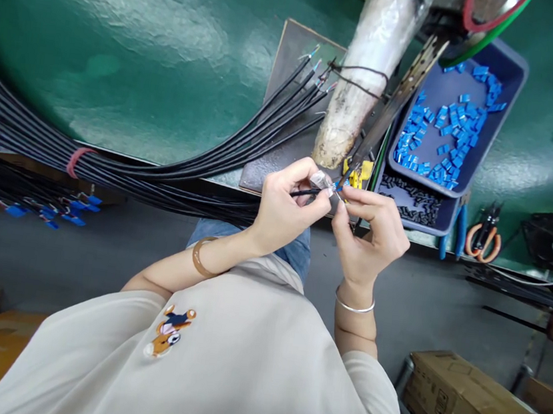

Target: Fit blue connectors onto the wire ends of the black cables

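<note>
Cable (303,192), black and thin, is pinched in the left hand (281,204), between its thumb and fingers. Its end is right where the two hands meet. The right hand (372,229) is at 3 o'clock from the left one, with its thumb and finger close together by that end. I cannot tell if it grips anything, as the bits there are too small. From the hands, a big pale tube (371,51) in clear plastic is at 12 o'clock. Small yellow parts (361,173) lie near, at 1 o'clock. A grey-blue tray (515,78) with little blue connectors (461,124) sits at 2 o'clock. Orange-handled cutters (486,231) lie at 3 o'clock. A pink band (77,162) ties black cables (29,125) at 9 o'clock.
</note>
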`<state>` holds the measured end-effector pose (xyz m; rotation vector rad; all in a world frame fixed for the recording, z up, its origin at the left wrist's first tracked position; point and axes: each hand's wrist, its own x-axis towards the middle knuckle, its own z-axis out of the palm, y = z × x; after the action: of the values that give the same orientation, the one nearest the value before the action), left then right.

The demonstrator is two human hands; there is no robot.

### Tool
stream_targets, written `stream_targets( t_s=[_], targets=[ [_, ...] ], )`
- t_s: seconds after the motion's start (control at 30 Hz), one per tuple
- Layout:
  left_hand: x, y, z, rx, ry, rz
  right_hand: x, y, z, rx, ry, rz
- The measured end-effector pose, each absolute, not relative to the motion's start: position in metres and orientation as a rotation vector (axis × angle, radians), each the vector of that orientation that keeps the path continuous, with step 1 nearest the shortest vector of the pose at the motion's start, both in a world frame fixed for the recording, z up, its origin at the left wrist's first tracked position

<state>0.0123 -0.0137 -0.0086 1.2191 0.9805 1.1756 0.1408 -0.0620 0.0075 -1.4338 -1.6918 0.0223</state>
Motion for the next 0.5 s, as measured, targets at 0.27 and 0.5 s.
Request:
stream_targets(
  t_s=[0.27, 0.5],
  targets=[
    [0.0109, -0.0129, -0.004, 1.23, 0.98, 1.204, 0.1399, -0.0616, 0.0129, -1.447, -1.69, 0.032],
    [0.0088, -0.0121, -0.0074, 1.228, 0.972, 1.137, 0.1406, -0.0627, 0.0098, -1.45, -1.731, 0.041]
  ],
)
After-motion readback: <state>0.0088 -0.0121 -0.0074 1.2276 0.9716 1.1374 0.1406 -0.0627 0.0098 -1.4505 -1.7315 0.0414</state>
